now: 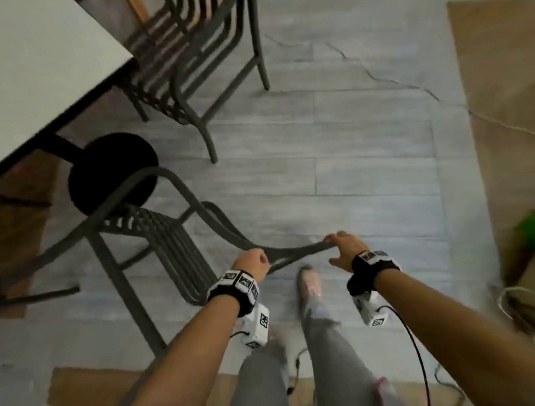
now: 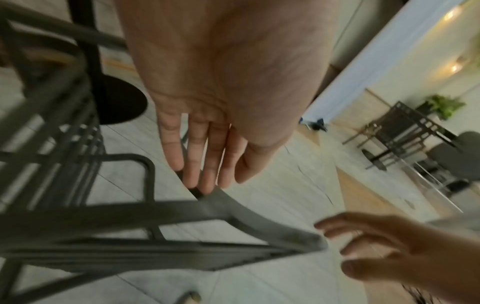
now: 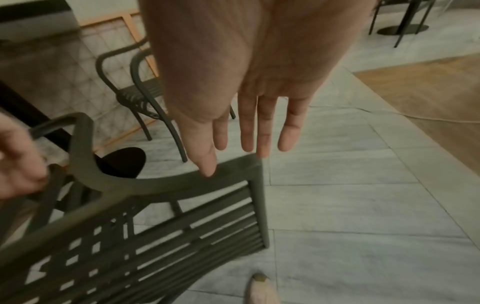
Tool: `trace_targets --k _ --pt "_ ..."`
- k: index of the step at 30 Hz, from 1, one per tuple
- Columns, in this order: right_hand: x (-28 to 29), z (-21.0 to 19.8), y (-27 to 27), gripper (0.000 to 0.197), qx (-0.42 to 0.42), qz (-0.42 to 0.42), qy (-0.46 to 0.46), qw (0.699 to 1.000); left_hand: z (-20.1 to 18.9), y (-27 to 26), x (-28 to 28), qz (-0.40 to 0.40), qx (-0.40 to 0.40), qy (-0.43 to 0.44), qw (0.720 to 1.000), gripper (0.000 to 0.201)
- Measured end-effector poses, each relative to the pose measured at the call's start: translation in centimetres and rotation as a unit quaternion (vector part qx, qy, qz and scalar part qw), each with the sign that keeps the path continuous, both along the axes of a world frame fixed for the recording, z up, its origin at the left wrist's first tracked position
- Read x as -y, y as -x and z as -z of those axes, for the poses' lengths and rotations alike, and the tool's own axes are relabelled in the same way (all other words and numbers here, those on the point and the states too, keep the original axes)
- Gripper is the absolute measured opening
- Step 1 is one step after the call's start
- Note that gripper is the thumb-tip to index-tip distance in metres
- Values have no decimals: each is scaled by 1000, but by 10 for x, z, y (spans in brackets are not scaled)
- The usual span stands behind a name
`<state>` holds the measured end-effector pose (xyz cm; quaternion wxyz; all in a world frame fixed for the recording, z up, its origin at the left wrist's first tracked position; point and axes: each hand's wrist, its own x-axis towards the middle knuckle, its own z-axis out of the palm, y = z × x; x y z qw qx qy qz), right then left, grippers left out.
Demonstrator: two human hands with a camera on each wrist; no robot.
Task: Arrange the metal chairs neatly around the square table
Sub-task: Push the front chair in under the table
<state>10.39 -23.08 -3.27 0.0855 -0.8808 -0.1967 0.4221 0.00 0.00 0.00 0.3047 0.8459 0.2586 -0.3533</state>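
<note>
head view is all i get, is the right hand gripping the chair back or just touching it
Observer: Just touching. In the right wrist view the right hand has straight fingers, and only its thumb tip rests on the top rail of the chair.
Operator: and the left one
Observer: The right wrist view shows the left hand curled round the frame at the other corner of the back.
Operator: anything farther out in the room
Observer: The left wrist view shows more dark chairs some way off, with a potted plant just behind them.
</note>
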Motion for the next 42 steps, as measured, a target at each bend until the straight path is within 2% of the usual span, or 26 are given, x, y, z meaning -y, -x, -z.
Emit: trace_targets --k 3,7,12,16,19,22,25,28,32,35,39,42 --pt "22 27 -17 68 6 6 19 1000 34 -34 50 61 28 -3 998 36" --pt "41 65 -26 63 -52 62 -22 996 70 -70 106 130 22 1 991 45" --pt "42 89 -21 58 -75 104 -60 990 94 -101 142 99 -43 -5 994 60" --pt "34 82 -12 58 -79 131 -126 980 82 -102 145 54 -34 -19 998 56" --pt "25 63 -6 43 -66 156 -207 964 51 -93 135 27 12 -11 1000 56" --pt "17 36 -7 30 -49 155 -251 954 2 -82 116 1 51 21 998 55" --pt "9 10 -19 34 -46 65 -234 969 -66 -68 91 -30 104 66 992 47" --pt "-2 -15 -28 47 -23 -3 -182 983 -142 -38 61 -77 178 75 978 34" --pt "-20 -47 -28 47 3 -46 -128 991 -226 16 15 -168 292 117 934 48" --pt "-31 -66 -22 41 17 -72 -107 992 -266 60 -14 -239 367 151 886 52" --pt "-53 -88 -4 37 42 -129 -77 988 -295 125 -53 -327 446 113 826 44" --pt "-84 -117 10 32 51 -179 -88 978 -304 173 -81 -341 502 58 793 37"
